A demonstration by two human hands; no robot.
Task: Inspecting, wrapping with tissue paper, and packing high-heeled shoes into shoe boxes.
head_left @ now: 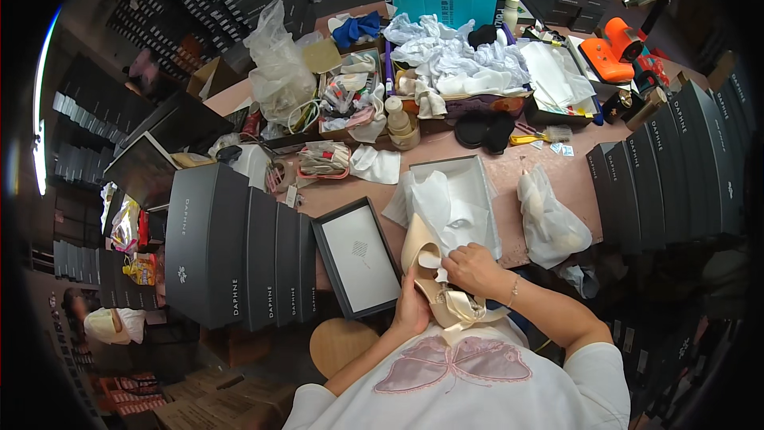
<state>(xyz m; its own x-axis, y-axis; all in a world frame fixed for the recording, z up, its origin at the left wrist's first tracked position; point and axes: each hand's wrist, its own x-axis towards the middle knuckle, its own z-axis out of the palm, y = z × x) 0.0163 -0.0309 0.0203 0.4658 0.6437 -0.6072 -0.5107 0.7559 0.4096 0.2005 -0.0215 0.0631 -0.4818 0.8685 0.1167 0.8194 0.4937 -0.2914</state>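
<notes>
My left hand (pixel 411 302) grips a cream pointed-toe shoe (pixel 418 245) with a satin bow (pixel 461 308), holding it close to my body, toe away from me. My right hand (pixel 476 267) has its fingers pinched together at the shoe's opening, beside a white wad (pixel 430 259) inside it; what they hold is hidden. Just beyond lies an open shoebox (pixel 484 171) lined with white tissue paper (pixel 458 199). A dark-rimmed box lid (pixel 358 259) with a pale inside rests to its left. Right of the box, something pale sits in a translucent white bag (pixel 549 223).
Dark shoeboxes stand in rows at left (pixel 211 247) and right (pixel 676 167). At the back are a tray of crumpled white cloths (pixel 454 56), a cream bottle (pixel 400 123), an orange tape dispenser (pixel 609 56) and a yellow-handled tool (pixel 525 140). A round stool (pixel 338 346) is below the table edge.
</notes>
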